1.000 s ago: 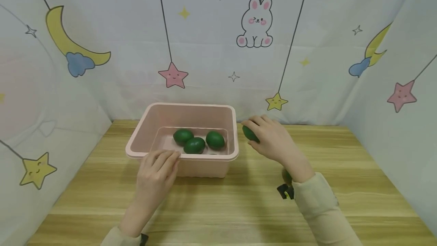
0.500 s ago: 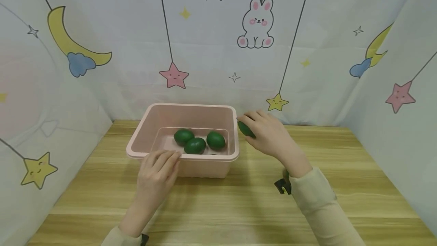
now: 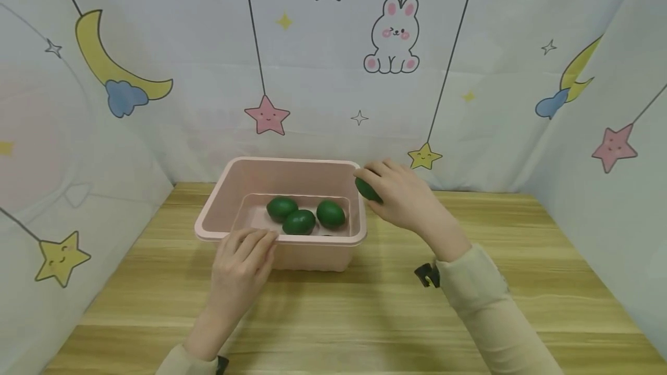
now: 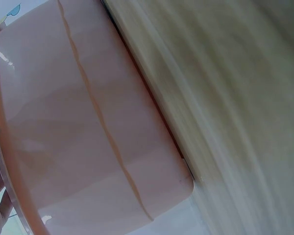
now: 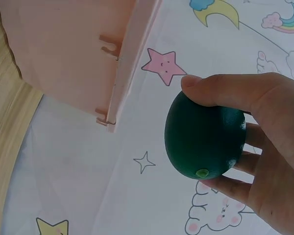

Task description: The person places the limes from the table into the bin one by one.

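My right hand [image 3: 403, 198] holds a dark green avocado [image 3: 367, 191] at the right rim of a pink plastic bin, overlapping that rim in the head view. In the right wrist view the thumb lies over one side of the avocado [image 5: 201, 137] and the fingers support the other; a pale stem spot shows at its end. Several more avocados lie inside the bin [image 3: 292, 177], one mostly hidden by the front wall. My left hand [image 3: 239, 262] grips the bin's front rim near its left part, fingertips over the edge. The left wrist view shows the bin's outer wall [image 4: 88, 127].
The bin stands toward the back of a wood-grain table [image 3: 365, 317]. A white curtain [image 3: 323, 74] printed with stars, moons and a rabbit hangs close behind and on both sides. A small black device [image 3: 428, 275] sits at the right wrist.
My right hand has moved left and slightly up with the avocado, from beside the bin to its right rim. The left hand stays on the front rim.
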`<state>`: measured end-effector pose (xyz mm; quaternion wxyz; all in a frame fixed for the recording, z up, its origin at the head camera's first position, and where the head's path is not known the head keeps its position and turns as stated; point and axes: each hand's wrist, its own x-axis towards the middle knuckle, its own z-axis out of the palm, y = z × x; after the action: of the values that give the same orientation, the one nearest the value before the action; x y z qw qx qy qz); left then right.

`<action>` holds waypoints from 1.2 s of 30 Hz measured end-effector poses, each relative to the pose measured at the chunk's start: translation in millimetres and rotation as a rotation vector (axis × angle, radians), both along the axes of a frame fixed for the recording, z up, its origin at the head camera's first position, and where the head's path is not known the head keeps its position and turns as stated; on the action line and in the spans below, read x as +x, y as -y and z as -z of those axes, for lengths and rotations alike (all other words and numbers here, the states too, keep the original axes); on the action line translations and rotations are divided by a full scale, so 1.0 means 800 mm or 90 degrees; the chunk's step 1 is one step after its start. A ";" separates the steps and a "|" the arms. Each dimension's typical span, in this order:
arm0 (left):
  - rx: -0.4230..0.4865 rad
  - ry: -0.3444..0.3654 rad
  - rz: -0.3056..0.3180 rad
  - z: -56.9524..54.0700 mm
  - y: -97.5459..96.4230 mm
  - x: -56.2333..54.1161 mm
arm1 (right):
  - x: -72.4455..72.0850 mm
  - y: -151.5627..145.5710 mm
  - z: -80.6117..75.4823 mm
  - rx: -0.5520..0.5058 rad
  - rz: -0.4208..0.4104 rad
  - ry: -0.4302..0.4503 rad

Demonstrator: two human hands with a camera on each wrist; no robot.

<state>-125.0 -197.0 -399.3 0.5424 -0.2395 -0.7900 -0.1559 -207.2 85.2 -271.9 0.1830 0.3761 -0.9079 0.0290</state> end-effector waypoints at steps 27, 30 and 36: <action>-0.002 0.006 0.000 0.001 0.001 0.000 | -0.013 0.040 -0.036 0.052 -0.049 -0.003; 0.000 0.004 0.001 0.000 0.000 0.001 | -0.016 0.045 -0.038 0.061 -0.054 0.003; -0.001 0.000 -0.002 0.000 0.001 0.000 | -0.023 0.055 -0.042 0.069 -0.083 0.031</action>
<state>-124.7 -198.1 -399.1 0.5426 -0.2387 -0.7905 -0.1541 -225.7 41.5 -238.6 0.1377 0.4426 -0.8861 0.0009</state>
